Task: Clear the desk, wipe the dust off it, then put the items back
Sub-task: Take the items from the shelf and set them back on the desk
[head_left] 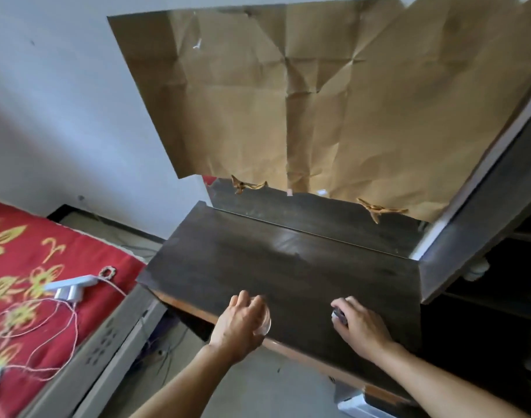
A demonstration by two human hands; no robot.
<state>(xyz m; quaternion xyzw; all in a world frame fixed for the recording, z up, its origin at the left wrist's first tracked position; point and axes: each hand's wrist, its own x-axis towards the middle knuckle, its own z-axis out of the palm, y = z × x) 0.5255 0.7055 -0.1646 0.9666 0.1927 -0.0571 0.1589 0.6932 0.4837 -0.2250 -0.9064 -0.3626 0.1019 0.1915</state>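
Left hand [243, 322]: at the near edge of the table [273, 260], fingers curled down over a clear round dish [266, 323]. The dish sits on the tabletop under the palm, and its rim shows on the thumb side. It is blurred, so its exact type cannot be confirmed.

Right hand [364, 325]: also at the near edge, well apart from the left hand. Its fingers are closed round a small dark object [339, 315], which shows only at the fingertips and is too small to identify. It appears to touch the tabletop.

Beyond both hands the dark wood surface runs to a mirror [318, 220]. Only the mirror's lower strip is exposed; creased brown paper [318, 101] covers the rest.

To the outside of the left hand, lower than the table, is a bed [23, 254] with a red floral cover. A white plug adapter [72, 286] and loose pale string [62, 330] lie on it.

To the outside of the right hand stands a dark shelf unit [499, 267].
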